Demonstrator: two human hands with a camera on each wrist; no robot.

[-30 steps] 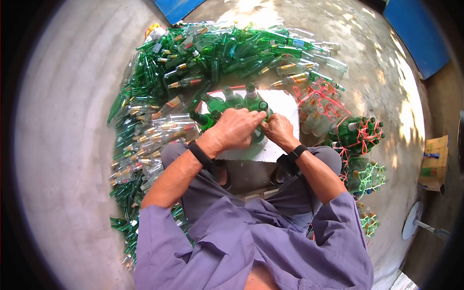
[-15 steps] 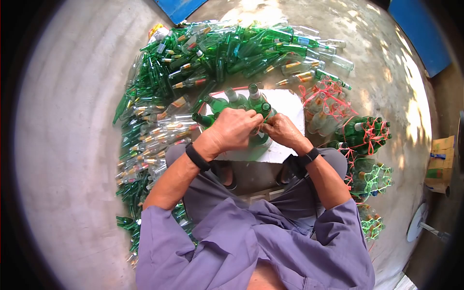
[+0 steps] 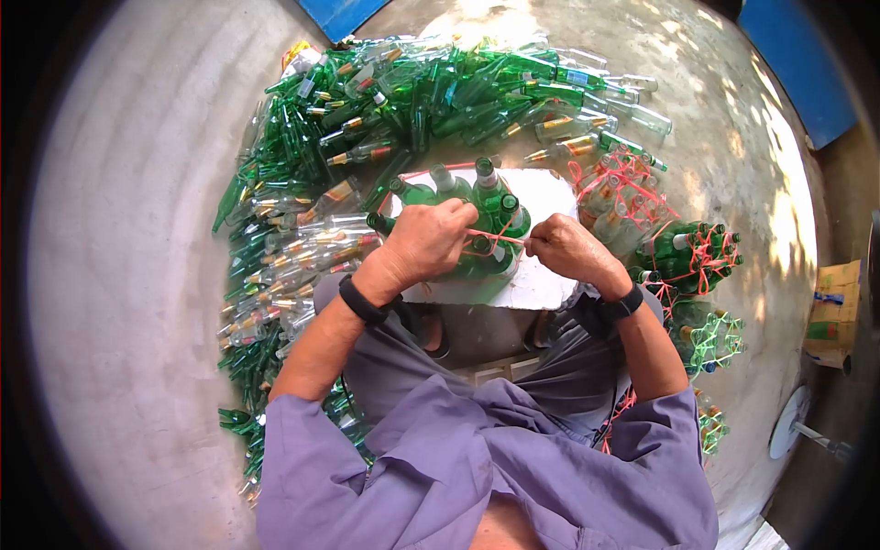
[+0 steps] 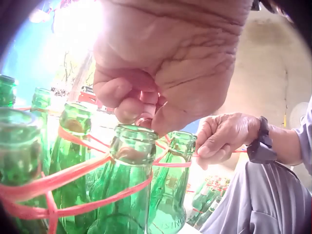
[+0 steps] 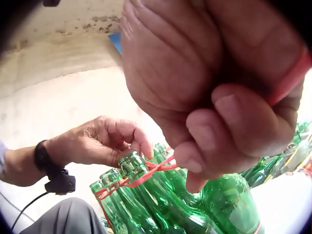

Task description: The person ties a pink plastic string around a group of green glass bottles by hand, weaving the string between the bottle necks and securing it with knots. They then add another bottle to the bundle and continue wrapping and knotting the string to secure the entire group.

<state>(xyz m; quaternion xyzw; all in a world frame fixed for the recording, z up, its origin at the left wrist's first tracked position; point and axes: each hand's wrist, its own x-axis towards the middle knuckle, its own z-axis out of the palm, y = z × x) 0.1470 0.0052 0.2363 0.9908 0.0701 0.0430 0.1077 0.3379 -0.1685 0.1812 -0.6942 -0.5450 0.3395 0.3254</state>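
Several green glass bottles (image 3: 487, 186) stand upright in a cluster on a white block (image 3: 550, 194) between the knees. Red plastic string (image 3: 498, 237) loops round their necks and crosses itself beside one mouth, as the right wrist view shows. The left hand (image 3: 426, 240), over the near left bottles, pinches the string close to a bottle mouth (image 4: 136, 131). To the right of the cluster, the right hand (image 3: 573, 249) grips the string in curled fingers, and a red strand (image 5: 292, 78) comes out of its fist. Between the two hands the string runs taut.
Loose bottles (image 3: 302, 137) lie heaped in an arc on the floor, ahead and left. Tied bottle bundles stand at right, some in red string (image 3: 697, 257), others in green (image 3: 715, 335). A cardboard box (image 3: 832, 312) and fan-like stand (image 3: 790, 422) are farther right.
The hands were close together at the bottle necks; the right hand has since pulled away to the right and the left slightly left, drawing the red string out between them.
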